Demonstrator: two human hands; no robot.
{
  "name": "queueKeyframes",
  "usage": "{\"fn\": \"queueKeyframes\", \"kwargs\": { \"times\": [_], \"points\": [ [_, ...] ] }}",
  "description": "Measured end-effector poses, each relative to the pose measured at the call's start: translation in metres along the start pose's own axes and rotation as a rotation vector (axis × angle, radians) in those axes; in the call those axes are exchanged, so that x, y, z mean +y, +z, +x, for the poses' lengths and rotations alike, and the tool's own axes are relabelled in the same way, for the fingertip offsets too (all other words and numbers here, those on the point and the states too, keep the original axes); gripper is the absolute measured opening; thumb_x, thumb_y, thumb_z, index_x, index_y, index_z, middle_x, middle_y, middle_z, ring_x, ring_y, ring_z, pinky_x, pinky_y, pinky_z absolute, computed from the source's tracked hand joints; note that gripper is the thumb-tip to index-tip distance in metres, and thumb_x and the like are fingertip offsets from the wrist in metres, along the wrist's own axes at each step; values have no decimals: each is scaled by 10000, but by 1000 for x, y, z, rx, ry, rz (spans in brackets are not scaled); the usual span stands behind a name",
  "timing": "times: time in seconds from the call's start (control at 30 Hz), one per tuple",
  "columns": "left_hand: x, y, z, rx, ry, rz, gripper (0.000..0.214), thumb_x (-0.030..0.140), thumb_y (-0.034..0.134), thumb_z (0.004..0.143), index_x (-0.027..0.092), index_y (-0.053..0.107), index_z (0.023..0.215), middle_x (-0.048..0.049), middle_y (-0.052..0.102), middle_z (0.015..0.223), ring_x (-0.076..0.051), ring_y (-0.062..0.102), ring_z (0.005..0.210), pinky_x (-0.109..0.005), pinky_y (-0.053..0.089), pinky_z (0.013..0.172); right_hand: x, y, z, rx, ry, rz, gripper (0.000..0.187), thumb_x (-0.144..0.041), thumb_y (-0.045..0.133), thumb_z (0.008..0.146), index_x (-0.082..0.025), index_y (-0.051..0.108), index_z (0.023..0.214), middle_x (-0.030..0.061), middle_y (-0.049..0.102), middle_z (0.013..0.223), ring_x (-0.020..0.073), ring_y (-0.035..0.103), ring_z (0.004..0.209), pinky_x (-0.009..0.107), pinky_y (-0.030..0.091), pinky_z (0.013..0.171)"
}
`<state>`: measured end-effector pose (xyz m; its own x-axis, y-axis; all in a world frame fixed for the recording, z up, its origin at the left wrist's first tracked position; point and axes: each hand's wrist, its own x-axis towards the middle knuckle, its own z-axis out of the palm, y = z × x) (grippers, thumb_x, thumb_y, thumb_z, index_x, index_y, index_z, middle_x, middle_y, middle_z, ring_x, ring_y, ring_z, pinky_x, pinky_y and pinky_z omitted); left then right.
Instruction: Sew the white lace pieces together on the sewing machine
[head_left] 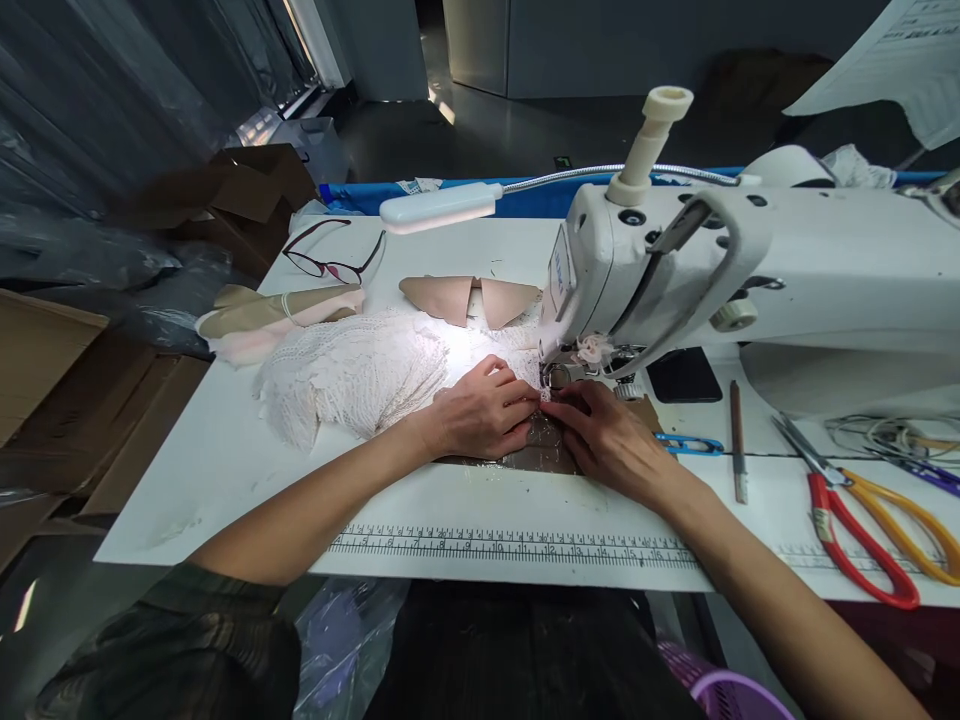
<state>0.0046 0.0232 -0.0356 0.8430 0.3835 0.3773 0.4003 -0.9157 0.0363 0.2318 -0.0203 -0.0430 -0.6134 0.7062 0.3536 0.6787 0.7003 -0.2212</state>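
Observation:
White lace fabric (360, 365) lies bunched across the table, and its right end runs under the presser foot (559, 375) of a white sewing machine (592, 255). My left hand (487, 410) rests on that end with curled fingers, closed on the lace left of the foot. Just in front of the foot, my right hand (611, 430) pinches the lace edge between thumb and fingertips; the fingertips of both hands nearly meet. A shiny brown plate (544, 450) shows beneath the hands. Behind the lace are two brown pattern pieces (439, 298). The needle is hidden.
Red-and-orange-handled scissors (862, 520), a brown pencil-like stick (738, 440) and blue thread snips (690, 444) lie at right. Glasses (330, 268) and a tied fabric roll (289, 312) are at back left. A lamp (439, 207) hangs over the table; a ruler strip (517, 546) follows the front edge.

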Motion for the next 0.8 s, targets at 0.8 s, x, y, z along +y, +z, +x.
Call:
{"fn": "queueKeyframes", "kwargs": {
  "times": [0.8],
  "points": [
    [-4, -10, 5, -155, -92, -9, 385, 303, 485, 925, 87, 621, 1213, -156, 609, 1254, -262, 587, 1001, -476, 415, 973, -12, 6, 6, -179, 231, -259, 389, -92, 489, 872, -157, 628, 1229, 196, 633, 1056, 330, 599, 951, 431, 509, 746]
  ]
}}
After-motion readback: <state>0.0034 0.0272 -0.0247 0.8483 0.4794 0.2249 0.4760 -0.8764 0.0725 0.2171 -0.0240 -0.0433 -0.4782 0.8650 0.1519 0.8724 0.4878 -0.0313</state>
